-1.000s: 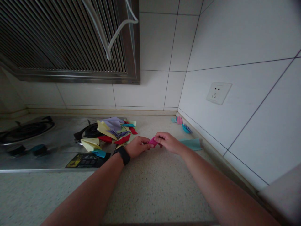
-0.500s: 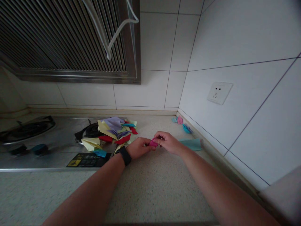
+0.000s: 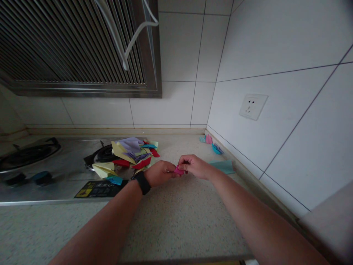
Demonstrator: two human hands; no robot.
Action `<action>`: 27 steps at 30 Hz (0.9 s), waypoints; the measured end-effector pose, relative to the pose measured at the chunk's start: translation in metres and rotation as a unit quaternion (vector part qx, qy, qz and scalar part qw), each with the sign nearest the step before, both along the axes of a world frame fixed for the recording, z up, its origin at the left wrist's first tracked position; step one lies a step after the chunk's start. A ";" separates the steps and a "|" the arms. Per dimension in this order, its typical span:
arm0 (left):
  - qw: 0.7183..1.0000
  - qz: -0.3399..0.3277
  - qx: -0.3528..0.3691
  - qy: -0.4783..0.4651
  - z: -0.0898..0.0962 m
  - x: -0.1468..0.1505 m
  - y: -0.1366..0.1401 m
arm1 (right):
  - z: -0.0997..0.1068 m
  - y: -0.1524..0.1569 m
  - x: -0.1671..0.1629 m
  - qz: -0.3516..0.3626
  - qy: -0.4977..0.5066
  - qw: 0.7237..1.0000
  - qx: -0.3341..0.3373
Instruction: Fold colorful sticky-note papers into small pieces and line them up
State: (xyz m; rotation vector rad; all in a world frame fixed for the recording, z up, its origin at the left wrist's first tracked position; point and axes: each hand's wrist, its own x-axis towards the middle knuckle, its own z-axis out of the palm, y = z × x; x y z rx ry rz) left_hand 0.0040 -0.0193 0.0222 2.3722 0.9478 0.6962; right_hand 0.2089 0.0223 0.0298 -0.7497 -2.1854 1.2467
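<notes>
Between my hands, above the speckled countertop (image 3: 171, 224), is a small folded piece of bright pink paper (image 3: 178, 170). My left hand (image 3: 161, 172), with a black watch on the wrist, pinches its left and lower side. The thumb and fingers of my right hand (image 3: 193, 165) close on its upper right part. My fingers cover much of the paper, so its full shape is hidden. A light teal sheet of paper (image 3: 224, 166) lies flat just beyond my right wrist.
Folded papers in yellow, purple and red (image 3: 132, 151) are heaped over the right burner of the gas stove (image 3: 63, 184). Small blue and pink folded papers (image 3: 209, 139) sit in the back corner by the tiled wall (image 3: 264, 147). A range hood (image 3: 82, 48) hangs overhead at left.
Both hands keep hold of the pink paper, and its visible part looks smaller and more pointed. The whole view has shifted slightly, with the surroundings appearing a little further left.
</notes>
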 end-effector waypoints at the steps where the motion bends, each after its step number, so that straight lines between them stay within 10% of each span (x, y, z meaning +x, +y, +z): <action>1: 1.000 0.010 -0.012 -0.002 -0.001 0.000 0.000 | -0.001 0.001 0.000 -0.011 -0.004 1.000 0.007; 10: 0.984 0.071 -0.136 -0.094 -0.008 -0.006 0.011 | -0.007 0.010 0.003 -0.068 0.031 0.996 0.051; 27: 0.969 0.141 -0.122 -0.161 -0.012 -0.015 0.019 | -0.009 0.013 0.008 -0.107 -0.013 0.979 0.175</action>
